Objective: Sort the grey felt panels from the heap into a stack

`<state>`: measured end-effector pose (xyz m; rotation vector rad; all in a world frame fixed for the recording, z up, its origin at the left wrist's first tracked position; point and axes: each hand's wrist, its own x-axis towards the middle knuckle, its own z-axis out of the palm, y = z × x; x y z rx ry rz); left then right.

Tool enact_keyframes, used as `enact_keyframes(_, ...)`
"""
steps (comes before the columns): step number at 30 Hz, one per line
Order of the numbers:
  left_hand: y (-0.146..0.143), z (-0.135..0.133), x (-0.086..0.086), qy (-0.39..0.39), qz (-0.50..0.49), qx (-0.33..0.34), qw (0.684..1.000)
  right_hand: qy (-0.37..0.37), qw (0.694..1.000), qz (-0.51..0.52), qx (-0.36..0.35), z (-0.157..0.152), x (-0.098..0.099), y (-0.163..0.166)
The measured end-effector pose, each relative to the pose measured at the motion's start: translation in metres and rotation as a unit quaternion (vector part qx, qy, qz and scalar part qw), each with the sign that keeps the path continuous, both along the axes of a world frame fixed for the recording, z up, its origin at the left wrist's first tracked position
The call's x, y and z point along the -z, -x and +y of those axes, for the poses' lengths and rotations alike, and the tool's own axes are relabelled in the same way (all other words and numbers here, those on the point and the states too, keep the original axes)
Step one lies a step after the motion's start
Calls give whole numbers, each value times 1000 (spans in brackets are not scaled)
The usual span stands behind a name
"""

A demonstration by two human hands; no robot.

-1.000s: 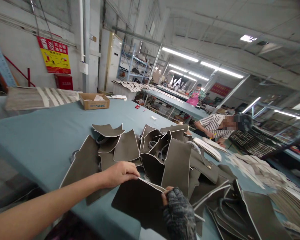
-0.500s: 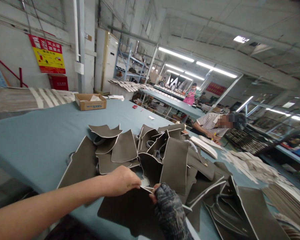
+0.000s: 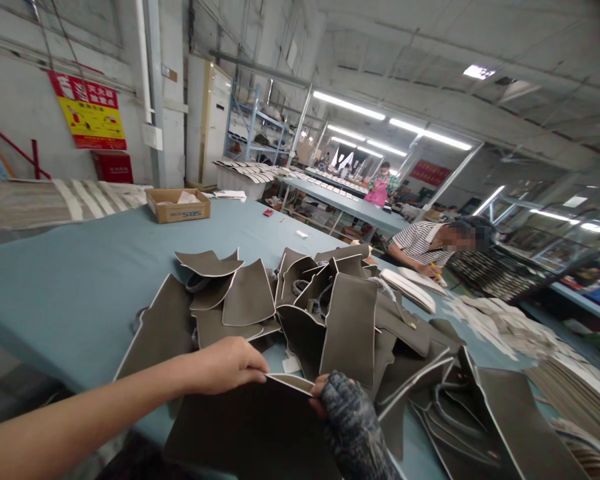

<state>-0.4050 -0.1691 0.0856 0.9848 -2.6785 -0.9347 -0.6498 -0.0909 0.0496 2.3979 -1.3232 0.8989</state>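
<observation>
My bare left hand (image 3: 230,363) pinches the pale top edge of a dark olive-brown, leather-like bag panel (image 3: 245,427). My right hand (image 3: 353,413), in a grey knitted fingerless glove, grips the same edge further right. Between the two hands the edge bows open a little and shows a tan inner face. The panel hangs toward me, its lower part cut off by the frame. Just beyond lies a heap of similar bag pieces (image 3: 350,327) with pale edges, some with rolled handles. Another part-made bag (image 3: 465,427) lies open at the right.
A blue-green table (image 3: 80,280) carries the heap. Toward the back left stands a cardboard box (image 3: 177,205); a small red item (image 3: 268,213) lies nearby. Pale strips (image 3: 505,327) and stacked panels (image 3: 570,400) lie right. A co-worker (image 3: 423,243) bends over white pieces with a yellow tool.
My hands have moved apart along the panel's edge, the left one leftward and the right one slightly right. The edge between them has spread wider, and the panel has come lower and left.
</observation>
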Motion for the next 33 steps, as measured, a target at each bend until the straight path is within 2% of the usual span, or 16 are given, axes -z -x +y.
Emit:
enact_keyframes(6,20,7,0,-26,25,-5,999,-42,998,42,-27,-1,-15,-9)
enact_keyframes(11,19,9,6,-22,28,-12,999,-69,996,-62,-16,3,1,-3)
enact_keyframes(15,16,11,7,-16,26,-25,999,-55,995,-81,-13,5,12,0)
enact_keyframes(18,17,12,6,-25,31,-25,999,-95,989,-109,-37,5,8,-1)
enact_keyframes(20,19,13,4,-20,33,-3,999,-144,981,-125,-40,5,1,-4)
enact_keyframes(22,23,14,4,5,30,22,999,-162,976,-139,-32,5,-4,-9)
enact_keyframes(25,30,18,7,53,28,17,998,-112,986,-120,-13,2,-4,-19)
enact_keyframes(28,33,24,14,79,31,-12,996,-1,1000,-8,5,-7,8,-28)
enact_keyframes(30,30,27,16,82,38,-19,996,100,994,51,-12,-15,23,-30)
enact_keyframes(32,20,28,15,76,40,-22,996,194,977,60,-69,-24,38,-27)
enact_keyframes(33,12,27,13,74,28,-28,996,198,974,62,-91,-27,45,-25)
